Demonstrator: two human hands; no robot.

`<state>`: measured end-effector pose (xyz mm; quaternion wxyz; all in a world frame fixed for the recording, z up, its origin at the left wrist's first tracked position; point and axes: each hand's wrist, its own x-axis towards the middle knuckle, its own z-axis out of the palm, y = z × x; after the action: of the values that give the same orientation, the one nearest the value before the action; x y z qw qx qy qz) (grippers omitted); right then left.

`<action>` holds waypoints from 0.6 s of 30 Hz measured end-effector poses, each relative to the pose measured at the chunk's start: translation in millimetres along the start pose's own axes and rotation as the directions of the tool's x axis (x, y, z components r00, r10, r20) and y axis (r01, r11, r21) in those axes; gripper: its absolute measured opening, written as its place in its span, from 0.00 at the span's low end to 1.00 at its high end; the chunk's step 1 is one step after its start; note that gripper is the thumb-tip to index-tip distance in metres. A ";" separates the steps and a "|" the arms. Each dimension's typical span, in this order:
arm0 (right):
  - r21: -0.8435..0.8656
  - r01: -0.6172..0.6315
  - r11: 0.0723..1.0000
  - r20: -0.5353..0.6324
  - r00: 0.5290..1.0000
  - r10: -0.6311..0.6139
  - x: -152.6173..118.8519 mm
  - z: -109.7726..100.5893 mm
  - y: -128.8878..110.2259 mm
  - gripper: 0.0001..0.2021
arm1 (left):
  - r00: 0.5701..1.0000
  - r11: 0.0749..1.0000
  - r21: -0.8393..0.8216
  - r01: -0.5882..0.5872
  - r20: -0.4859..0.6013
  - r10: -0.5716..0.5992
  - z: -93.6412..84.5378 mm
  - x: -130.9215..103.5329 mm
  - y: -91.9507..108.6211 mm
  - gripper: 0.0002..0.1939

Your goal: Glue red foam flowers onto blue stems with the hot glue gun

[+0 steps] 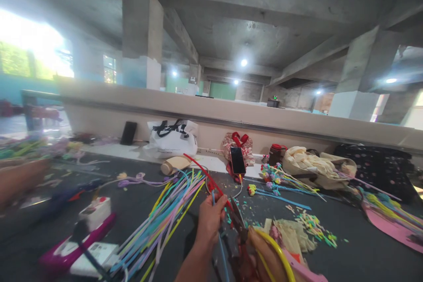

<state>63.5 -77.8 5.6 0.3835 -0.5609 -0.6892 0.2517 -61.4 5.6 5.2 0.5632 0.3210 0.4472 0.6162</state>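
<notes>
My left hand (210, 218) is closed in a pinch on a red chenille stem (205, 172), which slants up and to the left. A blue chenille stem (223, 255) also runs through its fingers and hangs down. My right hand (261, 246) is closed on a pair of scissors (237, 218), whose blades point up beside the left fingertips and the red stem. A thick yellow loop (279, 249) curves around the right hand. Left of my hands lies a large bundle of coloured chenille stems (168, 216).
Finished chenille flowers (272, 176) and cut bits (317, 227) lie to the right. A phone (237, 161), a white bag (173, 139) and a cloth bag (310, 165) stand at the back. A magenta power strip (66, 253) is front left. Another person's blurred arm (23, 180) reaches in from the left.
</notes>
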 end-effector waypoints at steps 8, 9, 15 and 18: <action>0.458 -0.352 0.816 0.273 0.929 0.248 10.0 7.1 1.4 0.14 | 1.000 1.000 0.019 0.002 0.004 -0.002 -1.2 0.5 1.5 0.16; 0.488 -0.381 0.785 0.300 0.918 0.259 7.1 3.1 1.4 0.14 | 1.000 1.000 0.021 0.001 -0.001 -0.001 -1.6 1.0 1.6 0.15; 0.591 -0.515 0.622 0.416 0.854 0.312 -3.6 -15.8 -2.0 0.14 | 1.000 1.000 0.023 -0.008 -0.014 0.009 -3.8 2.4 3.5 0.16; 0.611 -0.559 0.560 0.454 0.828 0.330 -7.6 -20.4 -4.1 0.14 | 1.000 1.000 0.006 -0.015 -0.011 0.015 -4.7 2.4 5.4 0.17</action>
<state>78.3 -87.8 18.7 0.3903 -0.4768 -0.4142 0.6699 -68.2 7.3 8.0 0.5550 0.3227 0.4498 0.6209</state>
